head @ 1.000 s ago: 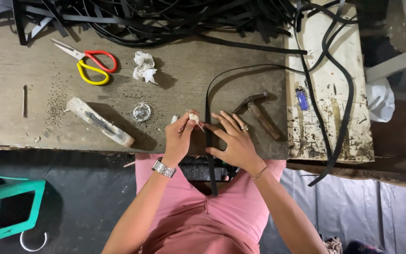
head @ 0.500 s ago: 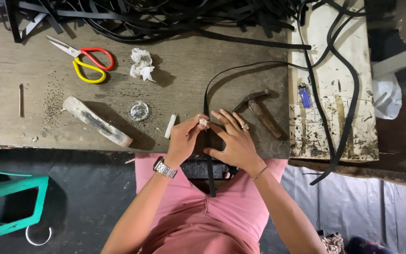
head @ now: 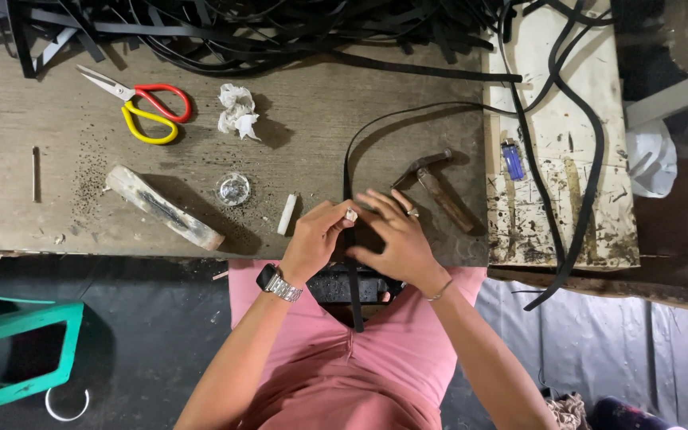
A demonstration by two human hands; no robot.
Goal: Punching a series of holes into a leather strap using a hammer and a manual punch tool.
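the left hand (head: pixel 316 239) is at the near edge of the wooden table (head: pixel 320 119), fingers bent, and it pinches a small pale piece (head: pixel 351 214) between the fingertips. the right hand (head: pixel 396 239) lies just beside it, fingers stretched and flat, pressing on a black strap (head: pixel 349 167); it does not grip. the strap runs under both hands, goes down over the table edge to the lap, and curves up and to the right over the table. a hammer (head: pixel 431 183) lies just beside the right hand. a short white stick (head: pixel 287 213) lies near the left hand, then a small round glass dish (head: pixel 233 189) and a wooden block (head: pixel 165 207). scissors (head: pixel 141 103) with red and yellow handles lie farther away, near a pile of black straps (head: pixel 240 28).
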